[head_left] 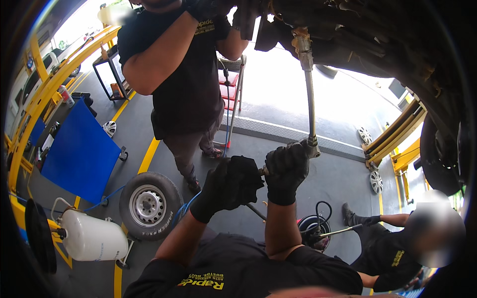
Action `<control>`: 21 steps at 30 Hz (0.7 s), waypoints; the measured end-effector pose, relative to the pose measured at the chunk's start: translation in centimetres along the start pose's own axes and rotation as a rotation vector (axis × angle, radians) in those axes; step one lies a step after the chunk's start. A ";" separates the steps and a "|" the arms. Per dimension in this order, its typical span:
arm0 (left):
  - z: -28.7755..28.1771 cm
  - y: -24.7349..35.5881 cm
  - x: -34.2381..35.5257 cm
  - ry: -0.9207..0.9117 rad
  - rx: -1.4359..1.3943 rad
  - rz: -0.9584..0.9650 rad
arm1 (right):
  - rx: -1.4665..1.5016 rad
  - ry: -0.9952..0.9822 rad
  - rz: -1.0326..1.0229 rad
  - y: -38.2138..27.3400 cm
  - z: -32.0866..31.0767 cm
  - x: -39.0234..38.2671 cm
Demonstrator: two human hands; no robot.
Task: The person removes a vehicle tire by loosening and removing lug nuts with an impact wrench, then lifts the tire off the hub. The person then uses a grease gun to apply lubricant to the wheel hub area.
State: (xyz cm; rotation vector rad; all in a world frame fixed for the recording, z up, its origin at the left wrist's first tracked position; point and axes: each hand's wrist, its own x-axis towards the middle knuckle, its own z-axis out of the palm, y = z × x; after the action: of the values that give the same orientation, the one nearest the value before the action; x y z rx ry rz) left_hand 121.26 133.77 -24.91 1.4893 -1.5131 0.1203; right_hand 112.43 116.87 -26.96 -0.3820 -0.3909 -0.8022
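Both my hands wear black gloves and are raised below the dark underside of a vehicle. My right hand is closed round a metal socket wrench near its head. From that head a long extension bar runs up to a greasy socket or fitting on the underside. My left hand is closed beside it, with a short piece of the handle showing between the two hands. The fingers of my left hand partly hide what they grip.
A co-worker stands ahead at left, arms raised under the vehicle. Another person is low at right, holding a rod by a hose reel or drum. A wheel, white tank, blue panel and yellow lift post stand around.
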 end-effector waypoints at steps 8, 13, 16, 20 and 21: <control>0.6 -1.0 -1.7 0.088 -0.059 -0.129 | -0.076 0.192 0.019 1.8 -0.7 1.5; 0.7 -1.1 -3.4 0.116 -0.237 -0.277 | 0.178 -0.134 0.116 3.2 -1.1 2.2; 1.6 -0.9 -3.8 0.116 -0.305 -0.310 | 0.107 -0.049 0.087 2.6 -1.0 2.0; 2.2 -1.5 -4.0 0.120 -0.216 -0.278 | 0.053 -0.081 0.146 1.5 -0.5 1.9; 2.3 -1.6 -4.1 0.113 -0.231 -0.308 | 0.070 -0.131 0.168 1.5 -0.2 1.9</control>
State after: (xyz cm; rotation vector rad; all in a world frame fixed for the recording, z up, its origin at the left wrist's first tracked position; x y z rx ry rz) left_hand 120.38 134.79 -29.68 1.4824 -1.1506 -0.1466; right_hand 114.77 116.52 -26.53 -0.3974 -0.5014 -0.5993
